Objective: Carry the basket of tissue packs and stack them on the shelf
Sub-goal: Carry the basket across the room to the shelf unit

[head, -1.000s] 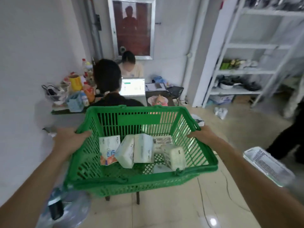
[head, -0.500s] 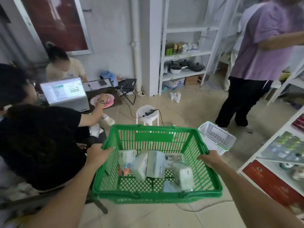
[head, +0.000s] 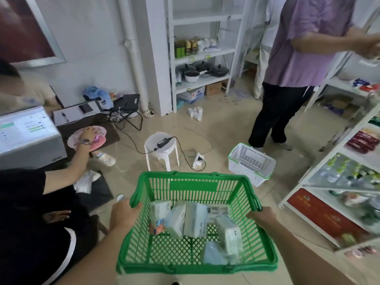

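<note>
Shelf, right: white shelf (head: 320, 177) cut off by the frame edge; blurred bottles and red boxes on it, print unreadable.
Shelf, back wall: white rack (head: 205, 54) with jars and dark lidded pans; labels too small to read.
Standing person: purple shirt (head: 308, 38), head out of frame.
Seated person: black sleeve (head: 22, 182), mostly cut off at the left edge.
Laptop: screen (head: 22, 128) lit on the desk, text not legible.
Green basket: basket (head: 265, 239) held low centre above the floor, level, near wall partly cut off.
White basket: small basket (head: 251, 161) on the floor, tilted.
Stool: white stool (head: 160, 149) carrying a power adapter.
Tissue packs: packs (head: 195, 220) lying loose and tilted inside the green basket; print blurred, no brand readable.
Left hand: left hand (head: 124, 215) curled over the basket's left rim, fingertips hidden inside.
Right hand: right hand (head: 262, 215) gripping the right rim, fingers hidden beneath it.
</note>
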Demonstrator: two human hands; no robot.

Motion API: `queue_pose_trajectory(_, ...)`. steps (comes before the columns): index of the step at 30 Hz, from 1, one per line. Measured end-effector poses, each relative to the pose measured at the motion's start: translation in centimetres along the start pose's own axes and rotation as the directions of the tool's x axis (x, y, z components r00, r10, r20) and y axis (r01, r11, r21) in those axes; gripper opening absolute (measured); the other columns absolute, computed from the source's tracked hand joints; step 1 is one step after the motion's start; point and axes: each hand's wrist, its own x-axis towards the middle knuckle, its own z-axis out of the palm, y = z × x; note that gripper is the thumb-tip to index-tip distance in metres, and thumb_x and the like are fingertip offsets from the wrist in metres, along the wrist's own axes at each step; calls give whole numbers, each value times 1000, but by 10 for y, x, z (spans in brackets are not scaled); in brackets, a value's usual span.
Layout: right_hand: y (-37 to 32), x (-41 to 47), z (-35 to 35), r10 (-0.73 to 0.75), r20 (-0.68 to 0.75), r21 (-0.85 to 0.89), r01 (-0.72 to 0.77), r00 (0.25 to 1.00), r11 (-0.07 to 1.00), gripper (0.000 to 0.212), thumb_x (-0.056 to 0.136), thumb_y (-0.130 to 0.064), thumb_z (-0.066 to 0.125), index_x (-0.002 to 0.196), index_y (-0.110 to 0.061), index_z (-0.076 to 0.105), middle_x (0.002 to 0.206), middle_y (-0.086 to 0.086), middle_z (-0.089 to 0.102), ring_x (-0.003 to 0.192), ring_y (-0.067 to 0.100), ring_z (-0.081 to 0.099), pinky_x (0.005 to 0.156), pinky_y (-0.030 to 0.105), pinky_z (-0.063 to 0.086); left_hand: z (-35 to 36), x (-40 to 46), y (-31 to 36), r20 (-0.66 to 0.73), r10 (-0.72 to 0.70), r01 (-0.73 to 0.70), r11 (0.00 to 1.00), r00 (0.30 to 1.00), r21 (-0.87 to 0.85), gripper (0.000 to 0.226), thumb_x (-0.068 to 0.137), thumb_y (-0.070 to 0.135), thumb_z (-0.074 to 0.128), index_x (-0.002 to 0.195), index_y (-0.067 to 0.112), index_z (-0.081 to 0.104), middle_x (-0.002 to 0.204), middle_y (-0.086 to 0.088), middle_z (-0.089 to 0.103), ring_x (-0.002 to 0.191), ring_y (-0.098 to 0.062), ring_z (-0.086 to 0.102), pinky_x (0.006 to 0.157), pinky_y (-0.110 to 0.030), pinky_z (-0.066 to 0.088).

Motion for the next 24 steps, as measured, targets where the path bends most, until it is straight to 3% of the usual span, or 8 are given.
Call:
queue_pose_trajectory(4, -42, 16, -8, 4, -32, 80, -1, 999, 997, 37, 70, -26, 88, 90, -2, 69, 72, 12, 65, 63, 26, 63, 58, 32, 55, -11, 59, 47, 11, 93, -93, 996, 996, -8, 29, 89, 37, 72, 74, 13, 67, 70, -12, 66, 66, -27, 57, 62, -31, 44)
queue_pose_trajectory(9, -85, 45, -27, 31, -72, 118, -22, 997, 993, 36, 78, -27, 85, 97, -1, 68, 77, 12, 60, 60, 22, 56, 47, 24, 42, -7, 121, 103, 7, 170, -170, 985, 985, -7, 32, 91, 38, 70, 78, 9, 73, 69, -13, 67, 67, -30, 61, 64, -38, 52)
queue_pose_trajectory(13, -111, 90, -44, 61, -81, 133, -50, 995, 990, 40, 80, -22, 85, 105, 1, 63, 80, 12, 59, 59, 19, 55, 45, 25, 39, 10, 172, 152, 23, 211, -211, 977, 977, 9, 41, 90, 38, 70, 60, 10, 61, 58, -10, 59, 60, -31, 62, 53, -33, 45)
queue_pose_trajectory(15, -128, 114, -56, 73, -110, 141, -57, 991, 988, 44, 77, -28, 86, 103, -1, 63, 82, 13, 66, 63, 22, 63, 49, 27, 49, 22, 196, 174, 15, 216, -217, 976, 976, 33, 44, 89, 38, 71, 56, 12, 57, 55, -11, 57, 60, -33, 62, 53, -33, 43)
queue_pose_trajectory(17, -141, 141, -65, 86, -116, 132, -70, 990, 989, 44, 73, -34, 86, 99, -4, 66, 89, 16, 72, 74, 27, 71, 64, 34, 61, 34, 217, 193, 8, 224, -224, 972, 974, 63, 46, 90, 35, 71, 54, 13, 55, 57, -15, 58, 62, -34, 62, 56, -34, 44)
queue_pose_trajectory(20, -164, 177, -80, 88, -91, 126, -77, 992, 989, 41, 76, -34, 83, 99, -6, 65, 94, 16, 72, 80, 28, 72, 73, 35, 62, 49, 246, 223, -16, 212, -210, 976, 977, 61, 47, 89, 35, 71, 52, 13, 51, 64, -22, 63, 66, -38, 65, 59, -37, 48)
queue_pose_trajectory(24, -205, 222, -103, 55, -105, 106, -44, 993, 993, 40, 77, -36, 83, 99, -6, 68, 85, 12, 70, 75, 27, 70, 73, 34, 61, 61, 286, 256, -18, 167, -166, 985, 986, 52, 37, 87, 38, 70, 72, 4, 70, 74, -25, 68, 72, -38, 64, 64, -37, 50)
